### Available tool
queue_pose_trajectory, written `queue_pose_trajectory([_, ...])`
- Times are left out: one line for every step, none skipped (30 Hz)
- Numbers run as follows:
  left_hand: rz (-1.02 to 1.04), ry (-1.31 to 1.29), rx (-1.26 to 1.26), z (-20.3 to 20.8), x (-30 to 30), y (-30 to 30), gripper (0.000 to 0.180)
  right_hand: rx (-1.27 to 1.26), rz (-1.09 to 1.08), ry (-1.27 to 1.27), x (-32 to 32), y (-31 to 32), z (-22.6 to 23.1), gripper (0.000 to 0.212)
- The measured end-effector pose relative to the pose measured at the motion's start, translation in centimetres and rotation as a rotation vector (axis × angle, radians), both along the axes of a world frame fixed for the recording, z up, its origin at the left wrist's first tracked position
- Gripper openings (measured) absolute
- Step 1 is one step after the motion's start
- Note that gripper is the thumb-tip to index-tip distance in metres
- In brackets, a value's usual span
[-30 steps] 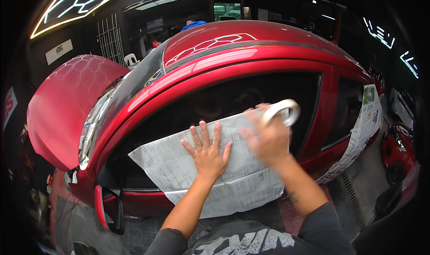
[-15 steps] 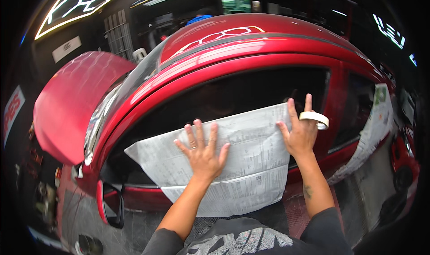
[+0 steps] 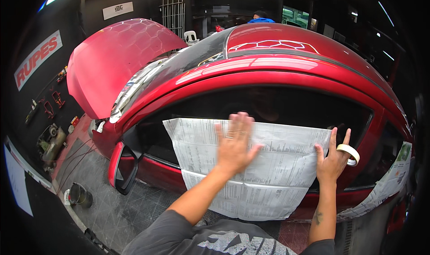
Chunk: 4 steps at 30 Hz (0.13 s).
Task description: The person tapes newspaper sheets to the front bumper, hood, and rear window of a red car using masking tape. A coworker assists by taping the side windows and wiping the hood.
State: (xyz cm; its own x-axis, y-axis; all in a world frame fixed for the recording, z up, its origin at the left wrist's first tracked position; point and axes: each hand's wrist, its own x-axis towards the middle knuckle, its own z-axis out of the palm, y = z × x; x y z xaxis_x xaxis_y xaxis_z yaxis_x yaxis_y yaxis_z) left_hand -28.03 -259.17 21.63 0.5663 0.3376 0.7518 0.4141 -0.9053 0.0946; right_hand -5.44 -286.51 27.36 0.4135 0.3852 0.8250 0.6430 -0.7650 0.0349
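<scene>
A large newspaper sheet (image 3: 282,165) lies against the dark side window (image 3: 286,105) of a red car (image 3: 268,73) and hangs down over the door. Slightly smeared by motion, my left hand (image 3: 235,152) is flat on the sheet's upper middle, fingers stretched out. At the sheet's upper right corner my right hand (image 3: 330,165) touches the paper with thumb and fingertips. A roll of cream masking tape (image 3: 354,155) hangs around its outer fingers, which are partly hidden.
The side mirror (image 3: 117,167) sticks out at the left, below the raised red hood (image 3: 116,58). More newspaper (image 3: 394,181) covers the car's rear side. A dark bucket (image 3: 81,195) stands on the tiled floor. Beyond the roof is a person in blue (image 3: 262,19).
My left hand has moved right across the newspaper, its fingers closer together. My right hand stays at the upper right corner with the tape. The view has shifted, showing more on the left.
</scene>
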Motion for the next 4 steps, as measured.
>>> queue_pose_trajectory([0.076, -0.028, 0.008, -0.6, -2.2, 2.5, 0.11, -0.001, -0.001, -0.009, 0.0, -0.3, 0.3, 0.088])
queue_pose_trajectory([0.153, -0.051, 0.023, -1.4, -4.8, 5.5, 0.109, 0.007, 0.005, 0.007, -0.1, -0.2, 0.3, 0.086])
queue_pose_trajectory([0.226, -0.072, 0.0, -2.0, -7.5, 8.2, 0.109, 0.018, 0.028, 0.018, 0.2, -0.3, 0.1, 0.086])
queue_pose_trajectory([0.303, -0.111, -0.051, -2.8, -10.0, 10.8, 0.112, 0.03, 0.058, 0.027, 0.9, -0.3, -0.3, 0.087])
